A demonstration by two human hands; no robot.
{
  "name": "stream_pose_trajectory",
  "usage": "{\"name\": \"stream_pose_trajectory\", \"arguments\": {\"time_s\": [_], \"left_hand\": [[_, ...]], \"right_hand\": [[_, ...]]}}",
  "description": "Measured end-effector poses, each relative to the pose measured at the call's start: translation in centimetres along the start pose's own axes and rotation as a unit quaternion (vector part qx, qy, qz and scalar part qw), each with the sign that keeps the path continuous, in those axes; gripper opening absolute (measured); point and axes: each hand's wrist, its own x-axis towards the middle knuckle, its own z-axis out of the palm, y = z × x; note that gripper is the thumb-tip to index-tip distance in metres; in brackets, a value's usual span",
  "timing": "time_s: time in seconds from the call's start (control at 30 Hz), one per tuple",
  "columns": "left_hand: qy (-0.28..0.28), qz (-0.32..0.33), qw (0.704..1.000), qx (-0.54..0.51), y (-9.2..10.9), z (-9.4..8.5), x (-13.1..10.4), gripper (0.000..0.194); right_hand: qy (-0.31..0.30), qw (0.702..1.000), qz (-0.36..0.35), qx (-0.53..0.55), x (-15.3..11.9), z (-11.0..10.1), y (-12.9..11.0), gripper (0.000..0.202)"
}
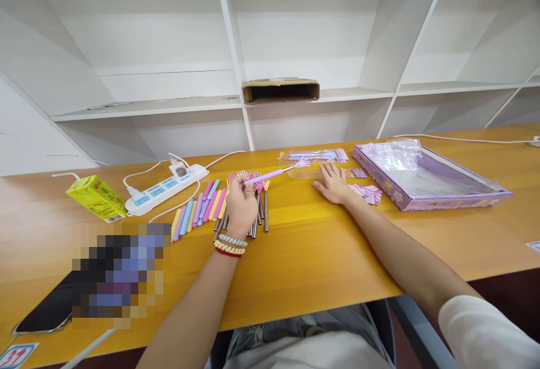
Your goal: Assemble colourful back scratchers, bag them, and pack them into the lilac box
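In my left hand (242, 208) is a purple back scratcher (270, 175), gripped by its handle, with its small hand-shaped head pointing right. Below and beside that hand lie several metal rods with coloured hand-shaped heads (265, 211), partly hidden by it. A row of pastel handles (202, 207) lies just to the left. My right hand (335, 184) rests flat with fingers spread, touching a clear plastic sleeve (306, 174) on the table. Behind it is a packaged blue back scratcher (314, 156). Purple printed cards (367, 193) lie by my right wrist.
A shallow purple box (442, 203) with crumpled clear plastic stands at the right. On the left are a white power strip (166, 190) with cables, a yellow drink carton (97, 197) and a phone (46, 307), partly blurred. White shelves hold a cardboard box (280, 83).
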Motion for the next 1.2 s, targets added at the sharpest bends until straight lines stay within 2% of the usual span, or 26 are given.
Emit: {"name": "stream_pose_trajectory", "arguments": {"time_s": [0.07,0.1,0.2,0.27,0.33,0.43,0.6,0.7,0.77,0.8,0.97,1.1,1.13,1.2], "left_hand": [[-0.011,-0.007,0.998,-0.056,-0.3,0.3,0.1,0.016],[-0.023,-0.012,0.997,-0.074,-0.4,0.4,0.0,0.015],[-0.061,-0.027,0.993,-0.094,-0.4,0.6,-0.1,0.014],[-0.083,-0.024,0.993,-0.074,-0.3,0.6,-0.3,0.014],[-0.109,-0.012,0.994,-0.029,0.1,0.3,-0.5,0.014],[-0.169,0.03,0.983,0.059,0.9,-0.1,-1.0,0.02],[-0.257,0.152,0.936,0.185,2.7,-0.1,-2.3,0.033],[-0.297,0.183,0.908,0.233,3.4,0.2,-3.3,0.036],[-0.322,0.204,0.887,0.261,3.7,0.4,-4.0,0.037],[-0.339,0.215,0.873,0.275,3.8,0.6,-4.4,0.037],[-0.408,0.237,0.815,0.335,3.9,1.6,-6.2,0.039],[-0.406,0.226,0.804,0.372,4.5,2.3,-6.8,0.04],[-0.403,0.216,0.805,0.378,4.9,2.2,-6.8,0.042],[-0.396,0.193,0.817,0.373,5.7,1.2,-6.9,0.047]], "right_hand": [[0.041,0.989,-0.046,0.132,-0.2,-0.7,-1.2,0.058],[0.045,0.972,-0.06,0.223,-0.3,-1.0,-1.9,0.056],[0.038,0.877,-0.025,0.478,-0.7,-1.7,-3.8,0.053],[0.058,0.821,0.029,0.568,-0.8,-1.9,-4.6,0.051],[0.071,0.786,0.065,0.611,-0.9,-1.9,-5.1,0.047],[0.045,0.752,0.085,0.652,-0.9,-2.0,-5.4,0.047],[0.038,0.682,0.11,0.722,-1.2,-2.3,-6.0,0.046],[0.015,0.661,0.122,0.74,-1.2,-2.0,-6.1,0.039],[0.001,0.668,0.136,0.731,-1.3,-1.6,-6.1,0.038],[-0.009,0.683,0.143,0.717,-1.3,-1.3,-6.1,0.038],[-0.086,0.813,0.187,0.545,-1.2,0.7,-5.4,0.043],[-0.082,0.935,0.159,0.307,-1.2,1.5,-5.3,0.042],[-0.08,0.958,0.147,0.233,-1.3,1.3,-5.4,0.042],[-0.071,0.982,0.125,0.126,-1.4,0.3,-5.7,0.042]]}}
